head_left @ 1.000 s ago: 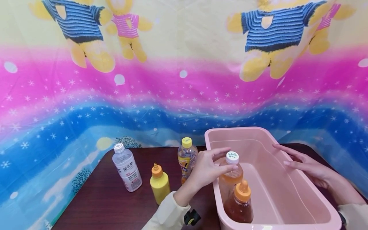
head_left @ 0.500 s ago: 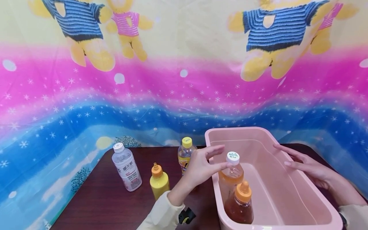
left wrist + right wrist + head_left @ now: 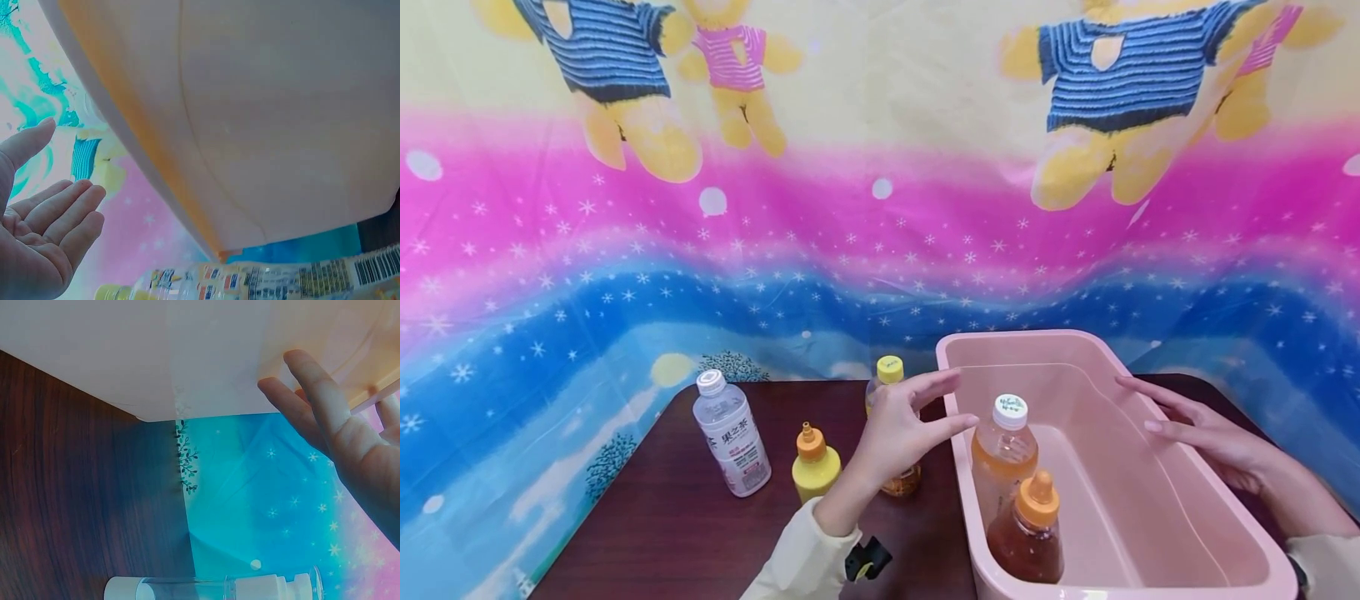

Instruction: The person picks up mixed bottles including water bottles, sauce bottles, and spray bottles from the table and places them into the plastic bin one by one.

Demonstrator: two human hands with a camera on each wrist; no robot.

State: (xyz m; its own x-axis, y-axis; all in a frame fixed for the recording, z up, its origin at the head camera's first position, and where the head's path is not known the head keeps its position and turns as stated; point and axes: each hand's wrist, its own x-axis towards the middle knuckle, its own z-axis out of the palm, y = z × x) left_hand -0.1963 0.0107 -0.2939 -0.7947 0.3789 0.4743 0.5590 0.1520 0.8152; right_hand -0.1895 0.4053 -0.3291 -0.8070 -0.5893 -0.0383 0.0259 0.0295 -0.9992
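as two hands (image 3: 897, 427) (image 3: 1221, 437) flank tub (image 3: 1116, 500), two bottles (image 3: 1006, 454) (image 3: 1026, 546) inside

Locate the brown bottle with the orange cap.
In the head view, the brown bottle stands inside the pink tub, at its near left corner, in front of the white-capped amber bottle.
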